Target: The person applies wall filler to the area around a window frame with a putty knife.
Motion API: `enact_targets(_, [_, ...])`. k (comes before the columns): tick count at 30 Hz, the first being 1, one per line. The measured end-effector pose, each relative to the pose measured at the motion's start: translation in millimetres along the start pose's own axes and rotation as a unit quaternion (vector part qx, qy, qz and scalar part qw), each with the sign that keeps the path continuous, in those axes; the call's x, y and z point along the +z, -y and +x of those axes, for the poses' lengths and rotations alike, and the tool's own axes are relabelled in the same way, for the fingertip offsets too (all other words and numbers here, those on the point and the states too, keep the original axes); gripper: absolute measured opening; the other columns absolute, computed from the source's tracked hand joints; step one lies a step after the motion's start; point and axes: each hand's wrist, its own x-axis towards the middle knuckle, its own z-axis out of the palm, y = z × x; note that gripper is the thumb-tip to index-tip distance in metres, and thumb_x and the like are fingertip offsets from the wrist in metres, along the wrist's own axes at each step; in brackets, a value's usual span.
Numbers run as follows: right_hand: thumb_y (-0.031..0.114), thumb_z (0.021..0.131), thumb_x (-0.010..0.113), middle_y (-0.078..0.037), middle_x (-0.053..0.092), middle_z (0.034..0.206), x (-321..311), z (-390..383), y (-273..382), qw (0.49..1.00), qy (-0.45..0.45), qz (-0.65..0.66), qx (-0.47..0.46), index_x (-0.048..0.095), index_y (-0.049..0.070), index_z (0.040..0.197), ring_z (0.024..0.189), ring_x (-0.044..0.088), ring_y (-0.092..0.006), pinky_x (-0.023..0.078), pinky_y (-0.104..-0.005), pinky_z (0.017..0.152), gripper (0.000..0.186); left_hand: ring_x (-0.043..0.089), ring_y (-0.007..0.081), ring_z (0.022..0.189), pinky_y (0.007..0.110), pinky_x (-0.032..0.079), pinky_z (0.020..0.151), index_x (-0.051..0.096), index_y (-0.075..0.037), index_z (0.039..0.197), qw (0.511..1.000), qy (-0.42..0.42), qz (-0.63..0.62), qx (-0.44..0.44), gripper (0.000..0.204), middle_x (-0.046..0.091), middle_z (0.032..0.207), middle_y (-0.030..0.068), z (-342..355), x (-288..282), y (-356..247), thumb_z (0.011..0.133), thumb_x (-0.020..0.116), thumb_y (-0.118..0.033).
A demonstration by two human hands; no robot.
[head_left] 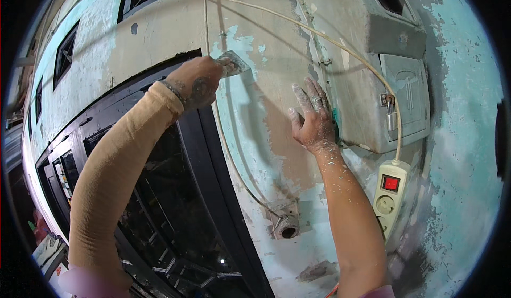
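Note:
My left hand [196, 85], below a tan sleeve, is closed on a scraper [237, 67] with a flat, paint-smeared blade. The blade lies against the wall [287, 138], beside the upper corner of a dark door frame. Beige paint there is partly gone, with pale turquoise showing in ragged patches. Fingers apart, my right hand [315, 118] rests against the beige part of the wall, just left of a grey box. Pale flecks of paint cover its fingers and forearm.
A white cable [298, 23] arcs across to a power strip [391, 191] with a red switch, hanging at right. The grey box [367, 74] juts out and carries a padlock [392, 118]. A short pipe end [288, 231] sticks out low. The glazed black door [175, 207] stands at left.

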Motion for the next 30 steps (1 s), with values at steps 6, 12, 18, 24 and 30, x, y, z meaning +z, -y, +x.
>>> enact_targets(6, [0.024, 0.084, 0.057, -0.02, 0.04, 0.142, 0.4, 2.4, 6.2, 1.0, -0.007, -0.002, -0.008, 0.051, 0.006, 0.131, 0.133, 0.035, -0.0383, 0.028, -0.0462, 0.111, 0.051, 0.069, 0.0325, 0.074, 0.036, 0.058, 0.065, 0.063, 0.008, 0.089, 0.996, 0.06, 0.049, -0.049, 0.017, 0.067, 0.078, 0.0212, 8.1, -31.6, -12.2, 0.073, 0.06, 0.003])
enact_targets(12, [0.025, 0.084, 0.057, -0.021, 0.041, 0.141, -0.1, 4.5, 12.6, 1.0, -0.01, -0.011, -0.004, 0.051, 0.005, 0.131, 0.132, 0.036, -0.0391, 0.028, -0.0471, 0.111, 0.052, 0.067, 0.0395, 0.076, 0.04, 0.056, 0.068, 0.064, 0.009, 0.08, 0.998, -0.018, 0.012, -0.06, 0.016, 0.065, 0.075, 0.0249, 5.8, -17.7, -21.7, 0.067, 0.057, 0.003])
enact_targets(18, [0.025, 0.084, 0.058, -0.021, 0.037, 0.144, -7.4, 3.4, 21.3, 0.999, 0.025, -0.029, 0.015, 0.048, 0.006, 0.134, 0.134, 0.033, -0.0392, 0.026, -0.0462, 0.112, 0.055, 0.066, 0.0379, 0.093, 0.04, 0.054, 0.082, 0.065, 0.005, 0.095, 0.989, -0.094, -0.024, -0.115, 0.025, 0.065, 0.102, 0.025, 25.2, 4.9, -51.7, 0.086, 0.044, -0.005])
enact_targets(24, [0.022, 0.084, 0.057, -0.02, 0.03, 0.149, -20.0, -1.2, 11.6, 0.994, 0.107, -0.009, 0.021, 0.041, 0.009, 0.14, 0.138, 0.027, -0.0383, 0.022, -0.0446, 0.115, 0.06, 0.064, 0.0381, 0.094, 0.042, 0.054, 0.08, 0.063, 0.004, 0.098, 0.988, -0.016, -0.046, -0.148, 0.023, 0.063, 0.102, 0.0251, 39.3, -5.5, -53.0, 0.081, 0.05, -0.006])
enact_targets(30, [0.025, 0.083, 0.058, -0.019, 0.027, 0.15, -17.9, -14.8, 9.4, 0.996, 0.082, -0.04, -0.013, 0.039, 0.007, 0.141, 0.139, 0.025, -0.0381, 0.021, -0.0459, 0.116, 0.063, 0.064, 0.0367, 0.098, 0.041, 0.055, 0.083, 0.047, 0.006, 0.128, 0.984, 0.009, -0.059, -0.167, 0.044, 0.046, 0.135, 0.0255, -38.4, 23.5, -87.4, 0.085, 0.042, -0.006])
